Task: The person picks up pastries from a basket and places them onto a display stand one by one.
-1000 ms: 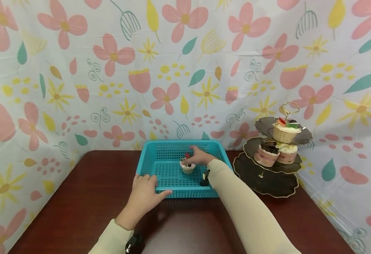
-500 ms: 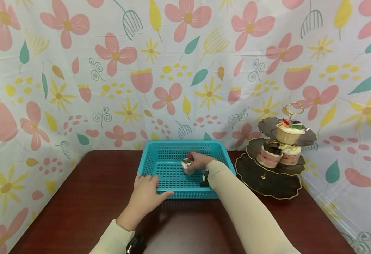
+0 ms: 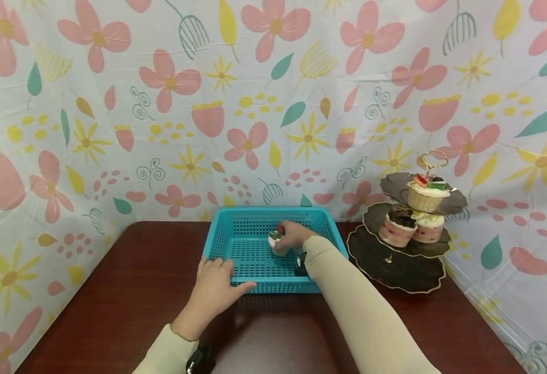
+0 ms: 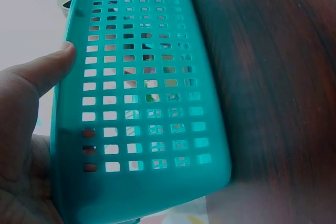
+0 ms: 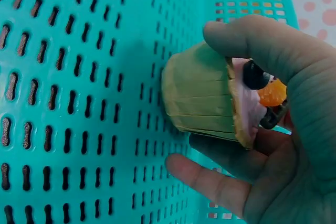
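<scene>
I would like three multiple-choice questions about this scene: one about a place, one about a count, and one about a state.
1. Where is the cupcake that the right hand holds?
A. on the stand's top tier
B. over the inside of the blue basket
C. on the bare table

2. How many desserts stand on the tiered stand?
A. one
B. three
C. five

3. What is the left hand doing?
A. holding the basket's near rim
B. lifting a cupcake
C. resting flat on the table, away from the basket

Answers:
1. B, the head view shows the cupcake within the basket's walls, and the right wrist view shows the basket's mesh behind it.
2. B, one on the top tier, two on the middle tier.
3. A, the thumb lies against the basket's wall in the left wrist view.
</scene>
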The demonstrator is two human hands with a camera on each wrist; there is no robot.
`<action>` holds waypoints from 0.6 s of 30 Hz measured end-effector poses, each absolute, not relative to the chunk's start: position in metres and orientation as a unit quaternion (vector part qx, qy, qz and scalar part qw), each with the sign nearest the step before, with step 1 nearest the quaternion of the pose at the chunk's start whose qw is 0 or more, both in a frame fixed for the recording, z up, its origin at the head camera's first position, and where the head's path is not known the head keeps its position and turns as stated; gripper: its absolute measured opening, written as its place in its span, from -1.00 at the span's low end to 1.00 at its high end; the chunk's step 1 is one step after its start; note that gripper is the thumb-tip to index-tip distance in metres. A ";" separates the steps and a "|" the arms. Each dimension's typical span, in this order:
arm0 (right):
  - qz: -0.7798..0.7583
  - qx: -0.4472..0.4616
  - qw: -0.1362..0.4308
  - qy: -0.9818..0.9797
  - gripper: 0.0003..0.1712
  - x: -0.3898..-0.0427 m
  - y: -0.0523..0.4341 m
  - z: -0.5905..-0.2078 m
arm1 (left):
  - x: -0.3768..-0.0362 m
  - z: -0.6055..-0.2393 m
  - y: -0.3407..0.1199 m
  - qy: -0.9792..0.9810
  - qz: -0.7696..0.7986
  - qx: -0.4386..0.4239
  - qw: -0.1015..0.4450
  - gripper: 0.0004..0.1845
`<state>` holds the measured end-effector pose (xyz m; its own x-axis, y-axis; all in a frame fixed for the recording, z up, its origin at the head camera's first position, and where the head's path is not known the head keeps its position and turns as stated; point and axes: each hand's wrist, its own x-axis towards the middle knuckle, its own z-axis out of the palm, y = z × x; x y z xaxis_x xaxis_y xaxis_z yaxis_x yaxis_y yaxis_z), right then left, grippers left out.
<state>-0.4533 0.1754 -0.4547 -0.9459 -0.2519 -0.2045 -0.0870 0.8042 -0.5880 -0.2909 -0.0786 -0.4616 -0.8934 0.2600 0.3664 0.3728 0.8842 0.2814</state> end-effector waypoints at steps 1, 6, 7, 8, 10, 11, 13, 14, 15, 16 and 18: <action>-0.307 -0.090 0.130 0.939 -0.23 -0.452 0.176 -0.453 | -0.291 -0.462 -0.078 -0.957 -0.176 -0.165 0.161 -0.40; -0.351 -0.065 0.095 0.929 -0.19 -0.451 0.181 -0.443 | -0.291 -0.463 -0.080 -0.958 -0.176 -0.165 0.157 -0.40; -0.360 -0.062 0.089 0.927 -0.19 -0.450 0.182 -0.440 | -0.290 -0.463 -0.081 -0.958 -0.177 -0.164 0.156 -0.39; -0.369 -0.059 0.084 0.924 -0.17 -0.449 0.184 -0.437 | -0.290 -0.463 -0.081 -0.958 -0.177 -0.164 0.156 -0.39; -0.378 -0.063 0.071 0.921 -0.14 -0.445 0.189 -0.430 | -0.289 -0.461 -0.081 -0.958 -0.179 -0.162 0.155 -0.39; -0.379 -0.064 0.063 0.921 -0.15 -0.443 0.192 -0.426 | -0.289 -0.461 -0.081 -0.957 -0.181 -0.162 0.156 -0.39; -0.382 -0.065 0.049 0.920 -0.15 -0.438 0.198 -0.418 | -0.288 -0.459 -0.080 -0.956 -0.183 -0.164 0.158 -0.39; -0.380 -0.063 0.043 0.922 -0.15 -0.437 0.202 -0.416 | -0.289 -0.459 -0.080 -0.956 -0.183 -0.164 0.158 -0.39; -0.377 -0.063 0.037 0.923 -0.16 -0.435 0.205 -0.412 | -0.289 -0.459 -0.079 -0.956 -0.183 -0.165 0.158 -0.39; -0.374 -0.061 0.031 0.925 -0.16 -0.433 0.209 -0.410 | -0.289 -0.459 -0.079 -0.956 -0.184 -0.167 0.157 -0.39; -0.372 -0.061 0.018 0.926 -0.17 -0.429 0.217 -0.405 | -0.288 -0.458 -0.078 -0.955 -0.186 -0.169 0.157 -0.39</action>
<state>-0.4290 0.2170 -0.4046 -0.9919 -0.1269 0.0114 -0.0994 0.7151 -0.6920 -0.2884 -0.0783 -0.4584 -0.8934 0.2646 0.3632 0.3813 0.8740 0.3013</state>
